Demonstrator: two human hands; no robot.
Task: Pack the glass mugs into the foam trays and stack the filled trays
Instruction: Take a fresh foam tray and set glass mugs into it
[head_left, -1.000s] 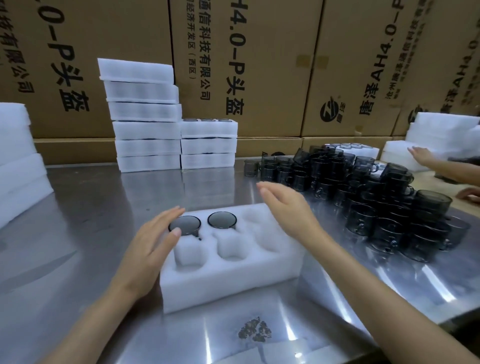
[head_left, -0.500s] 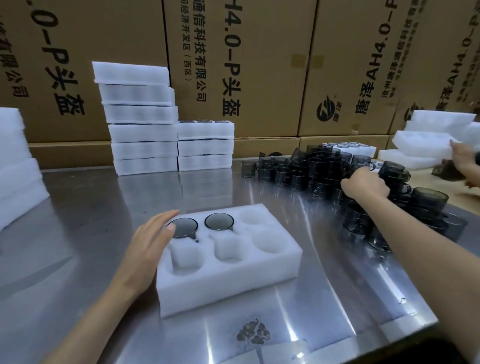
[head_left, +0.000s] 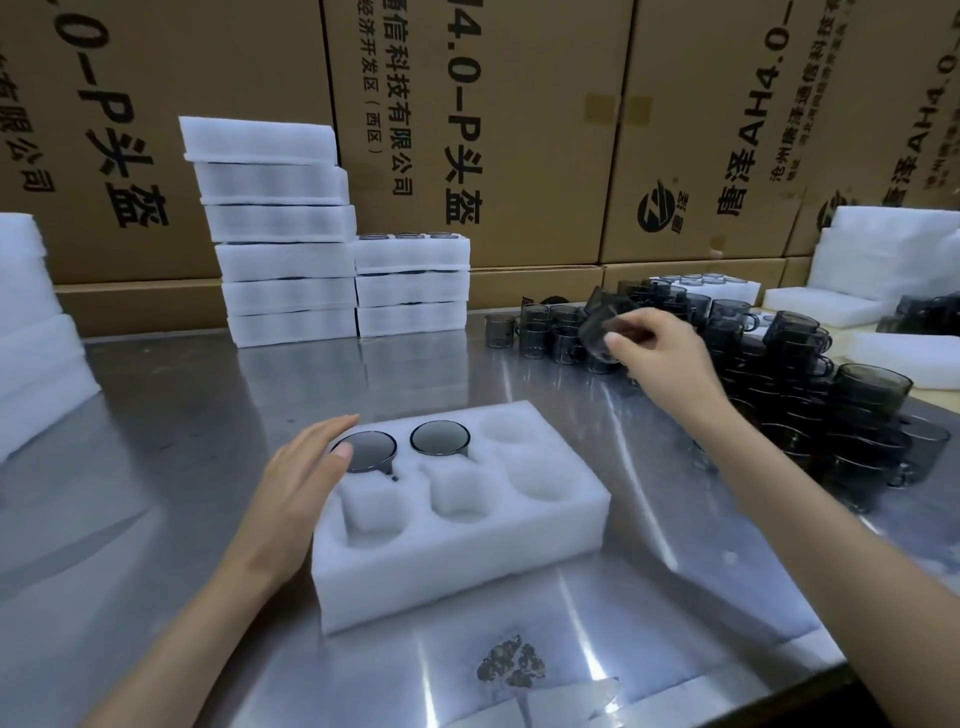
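A: Your right fingers are pinching a smoked glass mug, lifted and tilted above the mug pile. Right hand is clenched on it; the grip looks to be at the rim, blur is hiding the rest.

B: Left?

A: Your left hand is lying flat and released against the foam tray, fingertip touching the rim of the back-left mug. A second mug is sitting beside it. Four pockets are showing empty.

B: Target?

A: I'd guess the back-right pocket. You're wanting the mug levelled before lowering, handle turned into the pocket's notch, left hand bracing the tray.

B: Clearance?

A: Bare steel table between pile and tray, so the path is looking open. Watch neighbours in the pile while lifting. Tray is sitting near the table's front edge; filled stacks are well apart at the back.
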